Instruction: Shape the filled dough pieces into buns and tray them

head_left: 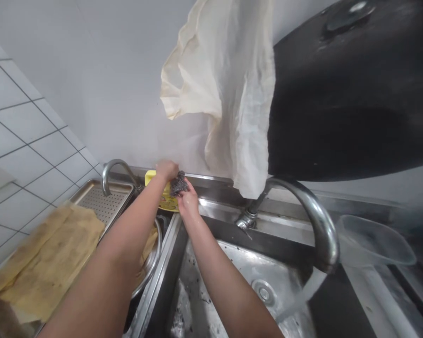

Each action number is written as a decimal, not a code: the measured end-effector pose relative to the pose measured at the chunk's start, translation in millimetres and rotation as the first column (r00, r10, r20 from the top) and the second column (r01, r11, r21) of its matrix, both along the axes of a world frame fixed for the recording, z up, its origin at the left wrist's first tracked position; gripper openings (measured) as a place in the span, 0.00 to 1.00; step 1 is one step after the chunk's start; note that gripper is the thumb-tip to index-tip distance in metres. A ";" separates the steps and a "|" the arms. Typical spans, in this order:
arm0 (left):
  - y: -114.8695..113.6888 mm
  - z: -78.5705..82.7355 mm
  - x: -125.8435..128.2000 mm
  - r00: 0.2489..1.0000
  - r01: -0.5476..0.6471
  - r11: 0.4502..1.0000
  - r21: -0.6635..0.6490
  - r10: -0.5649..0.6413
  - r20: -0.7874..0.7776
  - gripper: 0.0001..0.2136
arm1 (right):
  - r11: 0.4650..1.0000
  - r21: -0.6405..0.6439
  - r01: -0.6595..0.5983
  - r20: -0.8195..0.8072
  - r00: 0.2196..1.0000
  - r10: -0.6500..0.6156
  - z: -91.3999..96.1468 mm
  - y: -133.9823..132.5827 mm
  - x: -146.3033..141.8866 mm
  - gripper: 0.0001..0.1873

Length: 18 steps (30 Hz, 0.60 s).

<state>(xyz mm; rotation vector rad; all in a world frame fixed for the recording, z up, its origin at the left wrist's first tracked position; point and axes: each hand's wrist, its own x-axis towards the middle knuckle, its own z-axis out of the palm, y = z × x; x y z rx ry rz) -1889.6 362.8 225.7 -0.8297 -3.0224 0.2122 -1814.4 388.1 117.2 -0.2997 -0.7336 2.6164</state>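
Grey steel wool pad pinched btwn L hand and R hand, fingers curled round it and partly hidden, R hand wet. Pad's dark, tangled, crumpled, held above back edge of steel sink. Yellow thing behind, partly blocked by L wrist; can't tell what it is. Faucet running at right.

Left hand and right hand hold a steel-wool scourer.
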 end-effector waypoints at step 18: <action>-6.7 -12.4 -11.6 0.999 -0.021 1.000 -0.007 0.021 0.024 0.15 | 0.985 -0.170 -0.007 0.000 1.000 0.007 -13.0 -2.6 5.1 0.31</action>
